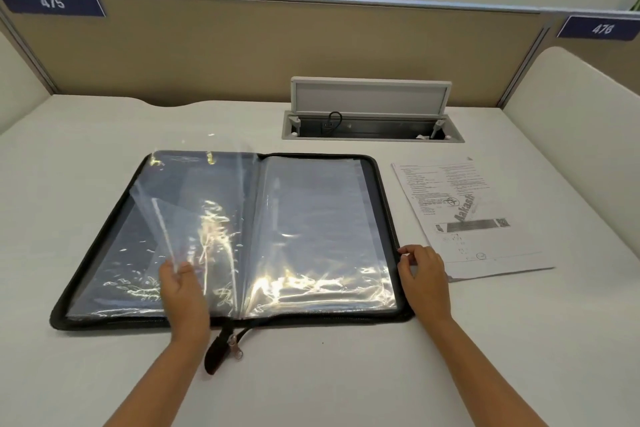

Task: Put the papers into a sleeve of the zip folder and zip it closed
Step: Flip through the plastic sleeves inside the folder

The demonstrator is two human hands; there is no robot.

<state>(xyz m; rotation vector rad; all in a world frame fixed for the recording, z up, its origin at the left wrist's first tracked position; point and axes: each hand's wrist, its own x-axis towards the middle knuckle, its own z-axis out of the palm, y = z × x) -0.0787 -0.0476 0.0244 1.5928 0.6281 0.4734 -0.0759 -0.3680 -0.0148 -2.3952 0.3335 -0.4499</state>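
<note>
A black zip folder (384, 204) lies open flat on the white desk, its clear plastic sleeves spread over both halves. My left hand (181, 291) pinches the lower edge of a clear sleeve (194, 218) that is lifted off the left half. At the folder's right edge near the lower corner, my right hand (424, 274) rests with its fingers curled against the rim. The printed papers (464, 215) lie flat on the desk just right of the folder, beside my right hand. The zipper pull and black strap (225, 347) hang off the folder's front edge.
An open cable box (370, 114) with its lid raised sits in the desk behind the folder. A tan partition (242, 52) closes the back, with white side panels left and right. A plant stands beyond it.
</note>
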